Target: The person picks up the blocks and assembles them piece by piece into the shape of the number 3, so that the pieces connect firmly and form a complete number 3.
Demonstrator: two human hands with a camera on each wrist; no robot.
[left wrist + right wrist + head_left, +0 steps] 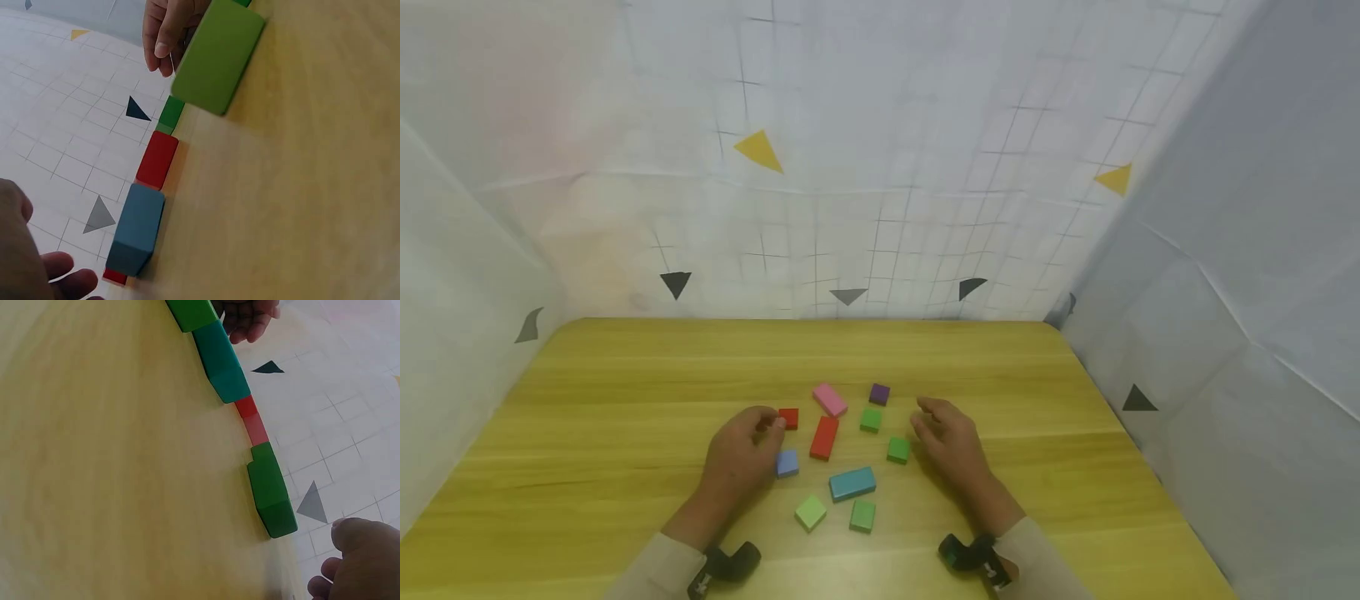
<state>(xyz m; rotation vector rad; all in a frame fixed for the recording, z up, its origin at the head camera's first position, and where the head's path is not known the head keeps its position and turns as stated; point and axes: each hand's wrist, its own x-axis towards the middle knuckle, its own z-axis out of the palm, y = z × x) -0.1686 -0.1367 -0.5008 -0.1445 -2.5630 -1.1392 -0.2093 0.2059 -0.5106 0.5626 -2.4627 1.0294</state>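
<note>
My left hand (pixel 742 454) hovers at the left of a group of blocks, fingers loosely bent. Its thumb tip is beside a small red block (pixel 788 418); in the head view I cannot tell if they touch. In the left wrist view, a gap shows between the fingers (pixel 61 265) and the blocks. A small blue block (pixel 787 463) lies by that hand's palm side. To the right, my right hand (pixel 953 446) is held over the table with relaxed fingers and nothing in them. Nearest to it is a green block (pixel 898 450), not touched.
Among the hands lie a long red block (pixel 824 438), pink block (pixel 830 400), purple block (pixel 879 394), another green block (pixel 870 420), teal block (pixel 852 484), lime block (pixel 810 512) and light green block (pixel 862 517). White patterned sheets (pixel 880 167) enclose the wooden table (pixel 625 375).
</note>
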